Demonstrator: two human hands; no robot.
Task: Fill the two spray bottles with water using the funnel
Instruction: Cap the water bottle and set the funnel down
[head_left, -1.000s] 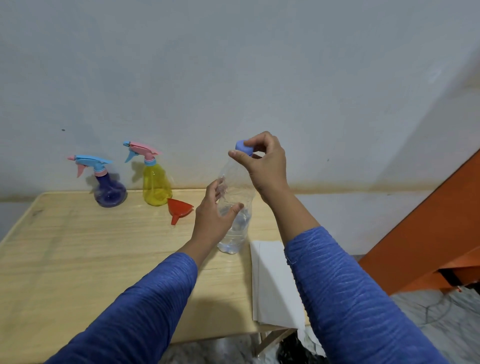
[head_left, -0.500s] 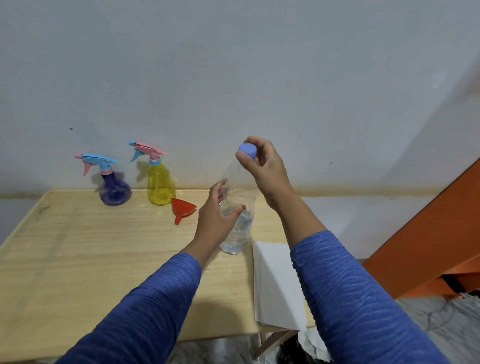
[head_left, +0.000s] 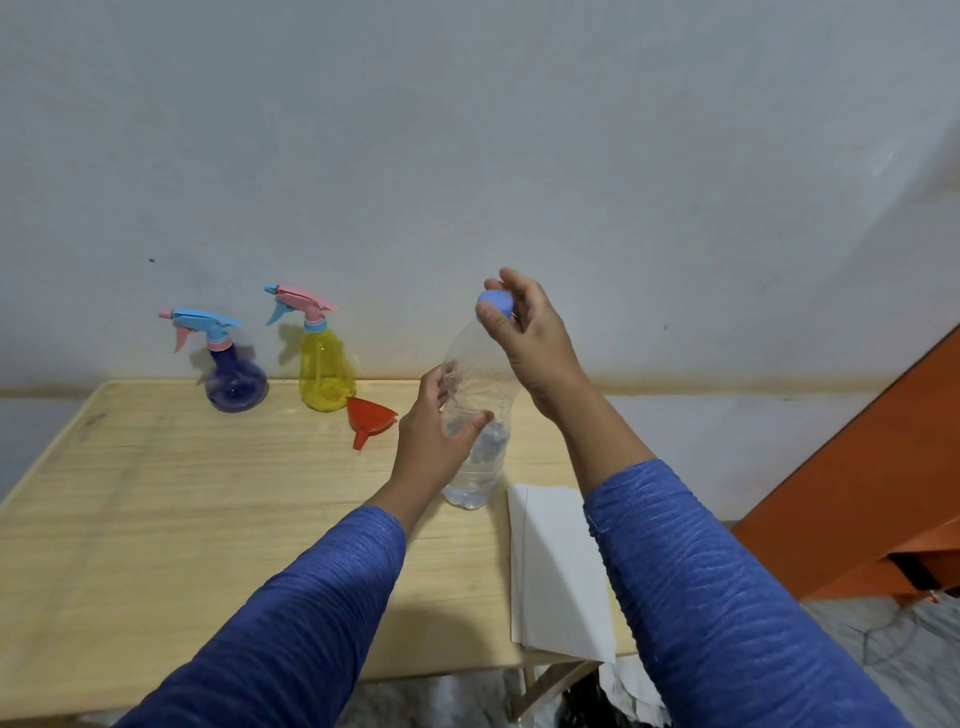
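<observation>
1. Across the last second our right hand's fingers have shifted around the blue screw cap (head_left: 495, 301): first arched over it from above, they now pinch it from the side with the thumb in front. The cap has stayed on the neck, so we judge the unscrewing is under way, not done.
2. Far left at the back of the pale wooden counter (head_left: 156, 519), the round dark-blue spray bottle with a blue-and-pink trigger (head_left: 236, 382) stands close to the wall. Just right of it is the tall yellow spray bottle with a pink-and-blue trigger (head_left: 326, 371). Both heads are on, so neither is ready to fill.
3. The small red plastic funnel (head_left: 370, 418) lies on its side just in front of the yellow bottle, untouched.
4. Our left hand (head_left: 434, 441) grips the middle of the clear plastic water bottle (head_left: 478, 415), which stands on the counter with water only in its lower part.
5. Our right hand (head_left: 524, 332) pinches the cap.
6. A folded white paper sheet (head_left: 556, 571) lies along the counter's right edge, overhanging the front corner.
7. Open board spreads left and front; the right edge, near the water bottle, is the one we should mind.
</observation>
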